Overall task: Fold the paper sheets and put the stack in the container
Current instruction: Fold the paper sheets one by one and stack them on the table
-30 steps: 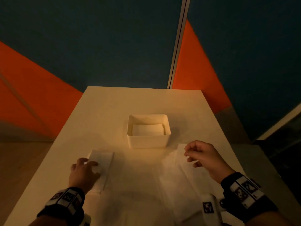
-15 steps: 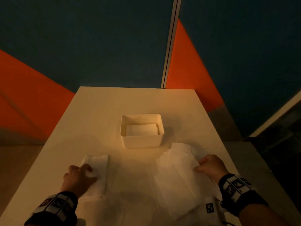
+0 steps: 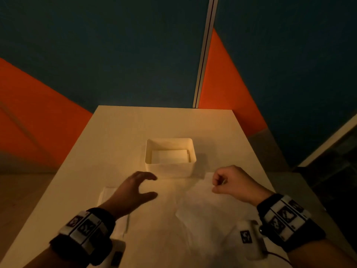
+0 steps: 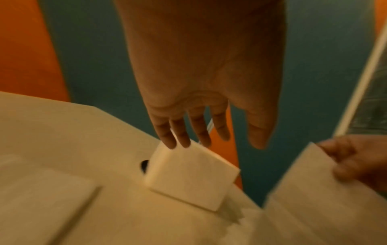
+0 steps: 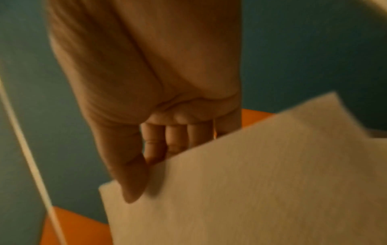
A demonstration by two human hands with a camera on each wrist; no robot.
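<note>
On the pale table (image 3: 119,132), a folded paper (image 3: 108,192) lies at the left, partly covered by the left hand (image 3: 133,190), which hovers with fingers spread and holds nothing. Beyond the hands stands the white container (image 3: 170,169), folded sheets inside it. To the right, the right hand (image 3: 233,182) pinches an edge of the unfolded sheet (image 3: 208,213). Orange and teal wall panels stand behind.
</note>
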